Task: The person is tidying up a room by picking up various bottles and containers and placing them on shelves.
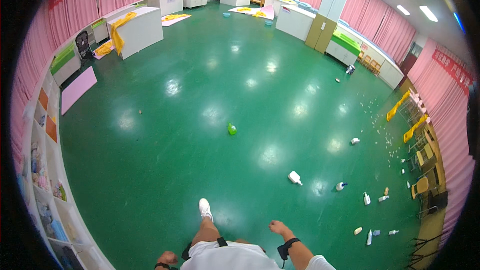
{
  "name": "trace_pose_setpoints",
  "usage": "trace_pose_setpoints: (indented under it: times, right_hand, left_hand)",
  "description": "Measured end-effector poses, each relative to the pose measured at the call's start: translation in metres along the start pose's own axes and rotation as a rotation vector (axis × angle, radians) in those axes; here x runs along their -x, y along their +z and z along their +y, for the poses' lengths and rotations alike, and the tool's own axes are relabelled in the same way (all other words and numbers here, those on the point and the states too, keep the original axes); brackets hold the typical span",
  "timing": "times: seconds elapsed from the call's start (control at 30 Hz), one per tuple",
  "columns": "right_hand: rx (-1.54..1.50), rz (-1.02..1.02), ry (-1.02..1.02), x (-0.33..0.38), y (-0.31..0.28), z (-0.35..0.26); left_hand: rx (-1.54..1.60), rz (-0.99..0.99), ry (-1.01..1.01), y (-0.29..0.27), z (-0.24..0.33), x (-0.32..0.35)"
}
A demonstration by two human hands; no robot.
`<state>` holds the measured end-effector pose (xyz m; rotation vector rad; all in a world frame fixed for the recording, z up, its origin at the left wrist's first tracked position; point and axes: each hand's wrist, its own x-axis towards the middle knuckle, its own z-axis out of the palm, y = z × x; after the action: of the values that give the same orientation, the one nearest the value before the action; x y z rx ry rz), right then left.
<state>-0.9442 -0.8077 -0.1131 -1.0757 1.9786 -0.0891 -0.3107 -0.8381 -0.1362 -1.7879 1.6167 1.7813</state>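
Here, two empty hands point(225, 242), one green bottle point(232, 129)
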Motion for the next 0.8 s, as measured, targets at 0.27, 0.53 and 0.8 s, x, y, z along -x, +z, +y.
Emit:
trace_pose_setpoints:
  times: [0.27,0.53,0.8]
  right_hand:
    - [0.106,-0.294,-0.059,-0.098,-0.008,-0.031]
    - [-0.139,-0.066,0.0,-0.18,-0.085,-0.101]
    - [-0.277,-0.001,0.116,-0.278,-0.117,-0.023]
  left_hand:
    - [0.284,0.119,-0.201,-0.109,0.138,-0.088]
    - [0.127,0.094,-0.099,-0.213,0.299,-0.237]
    - [-0.19,-0.047,-0.059,-0.221,0.481,-0.369]
